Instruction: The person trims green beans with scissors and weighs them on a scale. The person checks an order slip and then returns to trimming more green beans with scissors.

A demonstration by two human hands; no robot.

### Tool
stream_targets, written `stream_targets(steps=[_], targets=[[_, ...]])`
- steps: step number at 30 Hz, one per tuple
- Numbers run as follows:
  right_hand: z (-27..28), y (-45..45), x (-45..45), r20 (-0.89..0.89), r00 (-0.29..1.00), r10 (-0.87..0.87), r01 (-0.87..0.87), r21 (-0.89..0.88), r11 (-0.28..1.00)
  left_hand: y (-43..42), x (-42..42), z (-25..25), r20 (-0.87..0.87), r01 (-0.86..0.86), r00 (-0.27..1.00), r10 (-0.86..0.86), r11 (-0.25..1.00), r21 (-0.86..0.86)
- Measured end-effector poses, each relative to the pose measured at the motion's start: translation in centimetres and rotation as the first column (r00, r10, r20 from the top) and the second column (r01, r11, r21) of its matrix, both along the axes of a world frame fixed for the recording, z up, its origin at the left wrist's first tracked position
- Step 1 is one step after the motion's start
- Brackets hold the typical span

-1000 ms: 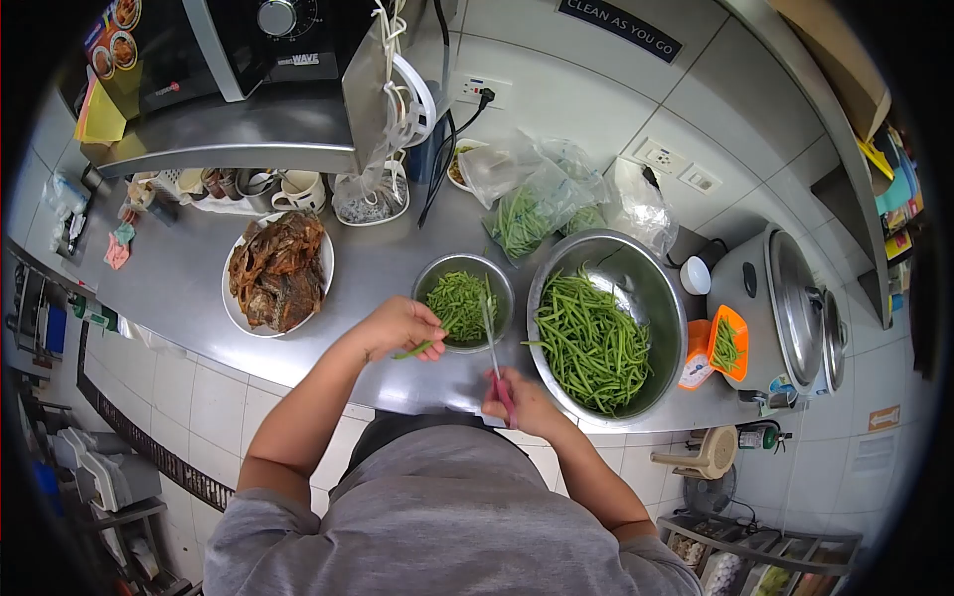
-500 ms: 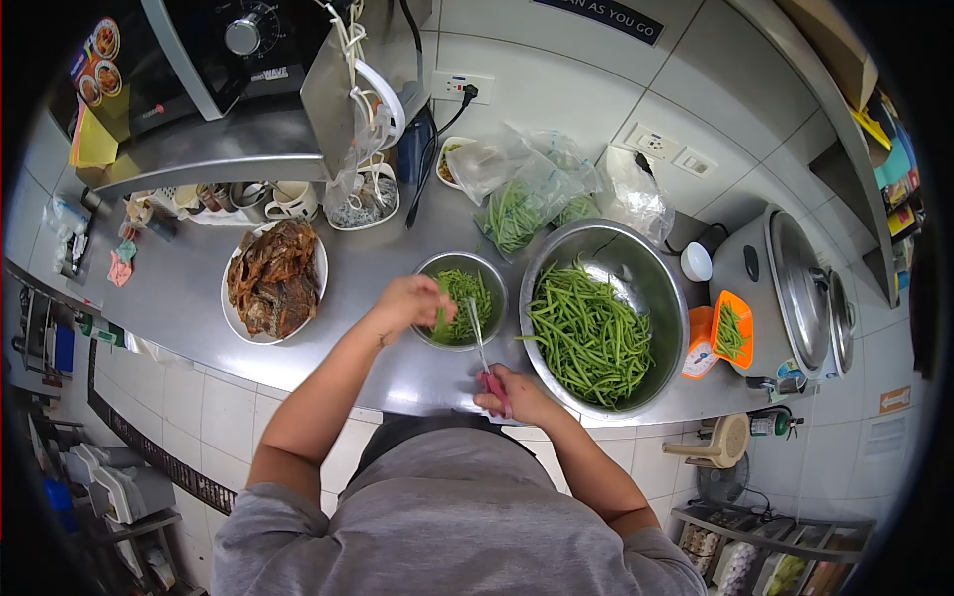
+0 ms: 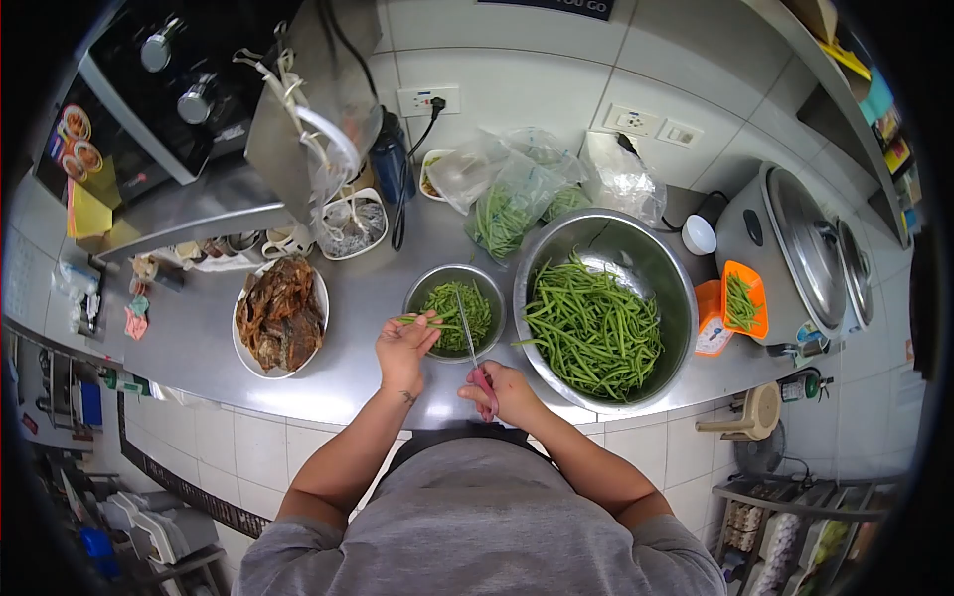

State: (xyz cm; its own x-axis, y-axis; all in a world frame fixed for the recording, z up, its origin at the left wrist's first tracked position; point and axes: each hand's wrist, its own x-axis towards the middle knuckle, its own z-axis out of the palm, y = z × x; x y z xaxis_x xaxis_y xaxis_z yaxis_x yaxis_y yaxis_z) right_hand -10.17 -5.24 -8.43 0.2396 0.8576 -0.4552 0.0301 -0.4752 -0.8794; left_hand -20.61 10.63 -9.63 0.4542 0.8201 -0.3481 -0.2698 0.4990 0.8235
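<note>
Between the fingertips of my left hand is a green bean, held over the left rim of the small steel bowl. Cut green pieces fill much of that bowl. My right hand is wrapped round the pink handles of a pair of scissors, whose blades reach over the bowl near the bean's end. Just right of my right hand stands a large steel bowl with long whole green beans.
Fried fish lies on a white plate at the left. Behind the bowls are plastic bags of greens. An orange scale tray with beans and a large cooker stand at the right.
My left hand has moved down from its blurred position over the small bowl and now holds a bean beside the scissor blades. The whole view has shifted, with more of the left side showing.
</note>
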Motion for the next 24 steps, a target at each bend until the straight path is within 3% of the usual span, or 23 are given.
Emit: stream_targets(steps=[4,7,8,9,11,12,15,17,19,21,23,24], targets=[[4.2,-4.3,0.9,-0.098,0.99,-0.099,0.119,0.221,0.968,1.3,2.4,3.7,0.017,0.015,1.0,-0.018,0.99,0.142],[6.9,-9.4,3.7,-0.121,0.957,-0.263,0.289,0.391,0.874,-0.2,8.0,8.6,-0.006,0.122,0.991,-0.132,0.898,0.423],[6.7,-11.5,4.9,-0.002,0.935,-0.354,0.327,0.391,0.86,-1.4,10.6,9.0,-0.06,0.238,0.968,-0.244,0.811,0.534],[7.6,-13.7,5.7,-0.073,0.894,-0.442,0.439,0.341,0.831,-2.8,13.1,9.3,-0.123,0.338,0.932,-0.341,0.697,0.632],[5.5,-18.6,7.3,-0.051,0.793,-0.607,0.566,0.428,0.704,-7.4,18.9,9.6,-0.349,0.517,0.839,-0.418,0.411,0.751],[5.8,-21.2,8.0,-0.035,0.739,-0.673,0.63,0.391,0.671,-10.3,21.7,10.8,-0.421,0.561,0.79,-0.446,0.248,0.79],[4.1,-28.5,8.9,-0.001,0.553,-0.833,0.774,0.371,0.513,-18.2,30.4,13.2,-0.569,0.545,0.676,-0.468,-0.202,0.814],[2.9,-32.5,8.7,0.053,0.454,-0.89,0.815,0.38,0.438,-22.2,36.5,13.2,-0.564,0.396,0.708,-0.425,-0.423,0.815],[2.4,-35.2,8.7,0.1,0.366,-0.925,0.846,0.378,0.375,-25.1,41.8,13.3,-0.716,0.53,0.532,-0.451,-0.482,0.697],[3.0,-37.3,8.4,0.07,0.309,-0.948,0.894,0.319,0.315,-26.4,44.8,13.0,-0.698,0.534,0.604,-0.385,-0.455,0.713],[3.0,-38.6,8.4,0.016,0.319,-0.947,0.907,0.283,0.311,-24.2,47.1,12.3,-0.608,0.504,0.645,-0.462,-0.341,0.794],[2.0,-39.4,8.3,0.032,0.297,-0.954,0.906,0.306,0.293,-22.1,47.0,12.9,-0.721,0.629,0.592,-0.359,-0.354,0.692]])
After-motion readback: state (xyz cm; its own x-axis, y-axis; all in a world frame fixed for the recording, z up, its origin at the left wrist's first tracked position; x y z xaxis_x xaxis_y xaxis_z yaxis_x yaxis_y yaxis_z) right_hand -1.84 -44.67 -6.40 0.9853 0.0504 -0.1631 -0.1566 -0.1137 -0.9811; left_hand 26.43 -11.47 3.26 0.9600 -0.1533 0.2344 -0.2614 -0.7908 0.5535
